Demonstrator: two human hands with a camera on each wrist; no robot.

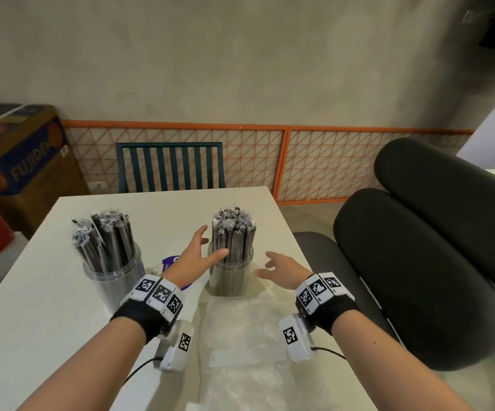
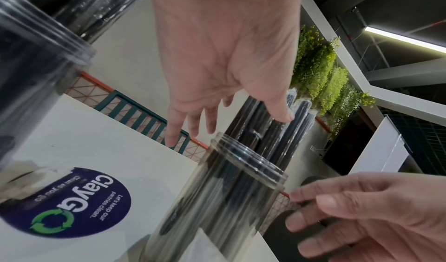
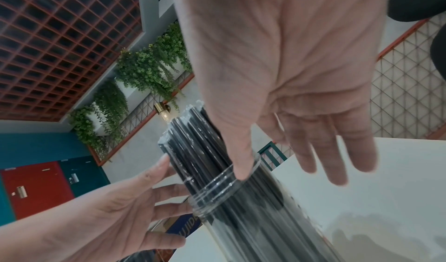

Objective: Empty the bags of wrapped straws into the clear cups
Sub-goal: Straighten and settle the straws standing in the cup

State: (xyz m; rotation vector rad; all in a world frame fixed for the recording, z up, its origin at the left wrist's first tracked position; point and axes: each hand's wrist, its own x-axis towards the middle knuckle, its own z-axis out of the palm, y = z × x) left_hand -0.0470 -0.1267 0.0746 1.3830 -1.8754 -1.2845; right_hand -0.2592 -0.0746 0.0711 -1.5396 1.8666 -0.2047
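Two clear cups stand on the white table (image 1: 47,336), each full of upright black wrapped straws. The left cup (image 1: 115,277) holds a splayed bundle of straws (image 1: 104,238). The right cup (image 1: 231,277) (image 2: 217,199) (image 3: 253,218) holds a tight bundle of straws (image 1: 234,235). My left hand (image 1: 199,253) (image 2: 217,65) is spread open just left of that bundle, thumb near the straws. My right hand (image 1: 279,268) (image 3: 289,75) is open just right of the cup, holding nothing. Empty clear plastic bags (image 1: 246,330) lie flat on the table in front of the cups.
A purple round sticker (image 2: 72,205) lies on the table between the cups. A teal chair (image 1: 169,166) stands at the far edge, a black padded chair (image 1: 418,247) at the right. Cardboard boxes (image 1: 21,155) sit at the left.
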